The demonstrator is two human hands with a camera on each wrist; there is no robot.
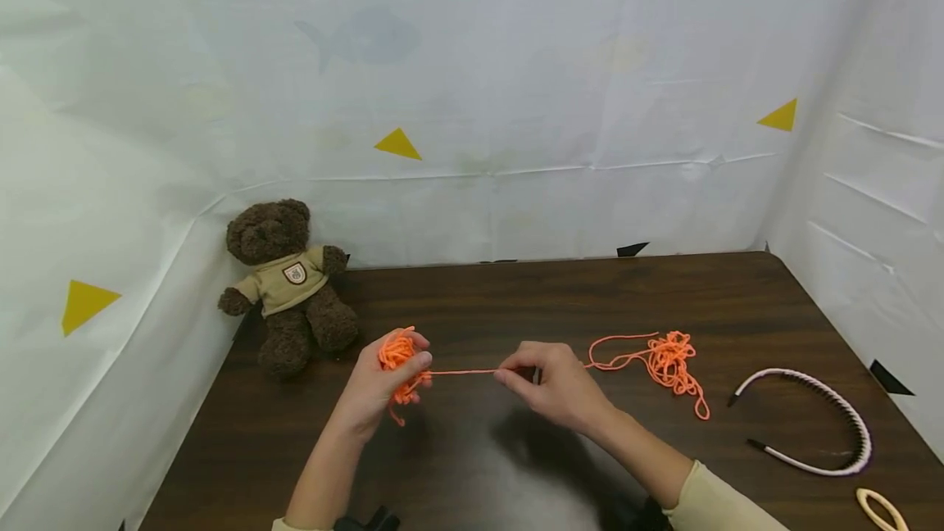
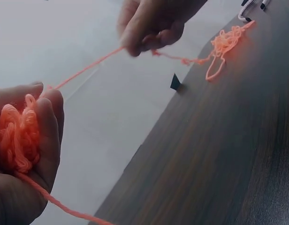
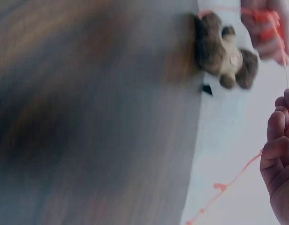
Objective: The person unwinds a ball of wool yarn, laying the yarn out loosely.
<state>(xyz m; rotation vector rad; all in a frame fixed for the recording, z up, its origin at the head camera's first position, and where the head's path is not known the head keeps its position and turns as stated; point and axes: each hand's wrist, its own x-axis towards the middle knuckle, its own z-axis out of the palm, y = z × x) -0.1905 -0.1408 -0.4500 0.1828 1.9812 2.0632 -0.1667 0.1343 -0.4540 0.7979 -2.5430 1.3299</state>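
A bundle of orange yarn (image 1: 398, 353) is gripped in my left hand (image 1: 371, 388), the thumb lying across its front. In the left wrist view the fingers curl round the bundled yarn (image 2: 18, 136), and a loose end hangs below it. My right hand (image 1: 556, 383) pinches the strand between thumb and forefinger. From one hand to the other the strand (image 1: 465, 371) runs straight and taut. Past my right hand it continues to a loose tangled heap of the same yarn (image 1: 671, 363) on the table.
A brown teddy bear (image 1: 283, 289) in a tan shirt leans at the table's back left corner. On the right of the dark wooden table (image 1: 472, 293) lie a white headband (image 1: 848, 408) and a pale wooden loop (image 1: 881, 506). White sheeting (image 1: 516, 88) encloses the back and sides.
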